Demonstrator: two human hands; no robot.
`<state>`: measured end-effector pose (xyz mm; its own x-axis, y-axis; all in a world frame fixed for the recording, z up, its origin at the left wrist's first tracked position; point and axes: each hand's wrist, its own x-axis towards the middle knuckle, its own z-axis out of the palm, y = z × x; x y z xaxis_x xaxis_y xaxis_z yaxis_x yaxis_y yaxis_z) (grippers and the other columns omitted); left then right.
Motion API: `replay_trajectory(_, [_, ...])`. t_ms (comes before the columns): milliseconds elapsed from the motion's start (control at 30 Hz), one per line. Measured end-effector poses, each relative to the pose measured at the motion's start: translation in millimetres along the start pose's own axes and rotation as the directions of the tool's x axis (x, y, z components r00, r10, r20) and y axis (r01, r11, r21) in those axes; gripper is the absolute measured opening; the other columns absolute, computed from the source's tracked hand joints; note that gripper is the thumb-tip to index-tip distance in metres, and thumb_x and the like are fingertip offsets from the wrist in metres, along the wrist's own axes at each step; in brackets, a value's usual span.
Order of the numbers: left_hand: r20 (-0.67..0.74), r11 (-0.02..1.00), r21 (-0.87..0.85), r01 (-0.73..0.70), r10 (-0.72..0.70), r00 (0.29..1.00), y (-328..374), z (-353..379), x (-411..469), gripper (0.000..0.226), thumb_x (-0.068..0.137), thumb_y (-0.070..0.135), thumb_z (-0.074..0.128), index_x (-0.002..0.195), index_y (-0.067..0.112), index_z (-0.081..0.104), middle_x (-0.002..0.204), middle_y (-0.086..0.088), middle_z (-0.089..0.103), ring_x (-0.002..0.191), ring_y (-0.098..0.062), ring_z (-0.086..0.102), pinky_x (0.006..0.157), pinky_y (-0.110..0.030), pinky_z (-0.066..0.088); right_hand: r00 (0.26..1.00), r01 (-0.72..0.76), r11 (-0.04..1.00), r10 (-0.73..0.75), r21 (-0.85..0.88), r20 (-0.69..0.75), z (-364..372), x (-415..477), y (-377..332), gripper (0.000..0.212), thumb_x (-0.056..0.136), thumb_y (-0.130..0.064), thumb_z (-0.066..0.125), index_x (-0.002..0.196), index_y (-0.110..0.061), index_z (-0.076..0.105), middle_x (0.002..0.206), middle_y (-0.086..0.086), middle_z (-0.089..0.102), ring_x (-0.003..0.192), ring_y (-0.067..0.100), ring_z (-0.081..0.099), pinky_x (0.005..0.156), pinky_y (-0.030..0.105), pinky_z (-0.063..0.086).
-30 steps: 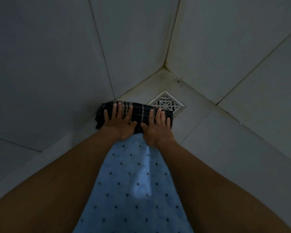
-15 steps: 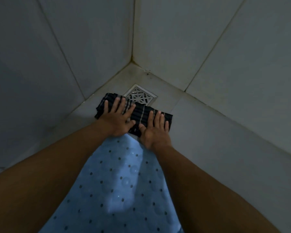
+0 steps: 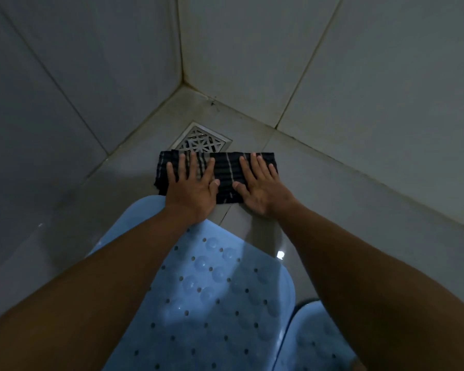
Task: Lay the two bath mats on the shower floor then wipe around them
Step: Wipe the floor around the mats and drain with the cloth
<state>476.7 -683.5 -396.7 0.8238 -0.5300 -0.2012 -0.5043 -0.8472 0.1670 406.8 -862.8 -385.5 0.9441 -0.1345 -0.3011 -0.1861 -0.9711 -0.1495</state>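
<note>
A dark striped cloth (image 3: 224,180) lies folded flat on the grey shower floor, just in front of the drain. My left hand (image 3: 190,188) presses its left half with fingers spread. My right hand (image 3: 260,187) presses its right half the same way. A light blue bath mat (image 3: 214,295) with holes and suction cups lies beneath my forearms, its far edge just short of the cloth. The corner of a second blue mat (image 3: 311,341) shows at the bottom right, beside the first.
A square metal drain grate (image 3: 202,141) sits in the floor corner, touching the cloth's far edge. Tiled walls (image 3: 359,76) rise close on the left and right and meet at the corner behind the drain. Bare wet floor tile (image 3: 332,199) lies right of the cloth.
Both hands have slid the cloth to the right across the floor in front of the drain. A strip of floor now shows between cloth and mat, and the second mat has come into view.
</note>
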Motion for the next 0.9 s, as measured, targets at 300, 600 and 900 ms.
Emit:
replay_trajectory(300, [0.047, 0.950, -0.077, 0.302, -0.299, 0.953, 57.9, 7.2, -9.5, 0.062, 0.102, 0.053, 0.007, 0.156, 0.031, -0.016, 0.164, -0.012, -0.017, 0.149, -0.035, -0.022, 0.118, -0.057, -0.013, 0.964, 0.256, 0.959, -0.243, -0.120, 0.111, -19.1, 32.0, 54.0, 0.071, 0.101, -0.060, 0.013, 0.157, -0.024, -0.013, 0.165, 0.007, -0.014, 0.152, 0.019, -0.014, 0.124, 0.041, -0.005])
replay_trajectory(600, [0.225, 0.772, -0.185, 0.608, -0.568, 0.791, 113.0, -3.7, -0.9, 0.063, 0.103, 0.053, 0.006, 0.153, 0.030, -0.024, 0.159, -0.011, -0.032, 0.146, -0.034, -0.030, 0.118, -0.056, -0.015, 0.873, 0.472, 0.857, -0.422, -0.206, 0.244, -44.1, 58.6, 79.2, 0.072, 0.098, -0.059, 0.004, 0.155, -0.021, -0.019, 0.164, 0.008, -0.019, 0.151, 0.021, -0.017, 0.124, 0.043, -0.004])
replay_trajectory(900, [0.330, 0.684, -0.203, 0.701, -0.626, 0.707, 126.0, -6.0, 10.0, 0.064, 0.103, 0.052, 0.007, 0.149, 0.030, -0.032, 0.154, -0.012, -0.041, 0.142, -0.035, -0.037, 0.115, -0.056, -0.022, 0.789, 0.606, 0.762, -0.538, -0.229, 0.298, -51.3, 89.3, 88.4, 0.073, 0.100, -0.061, 0.013, 0.154, -0.026, -0.021, 0.156, 0.002, -0.031, 0.145, 0.015, -0.029, 0.122, 0.040, -0.011])
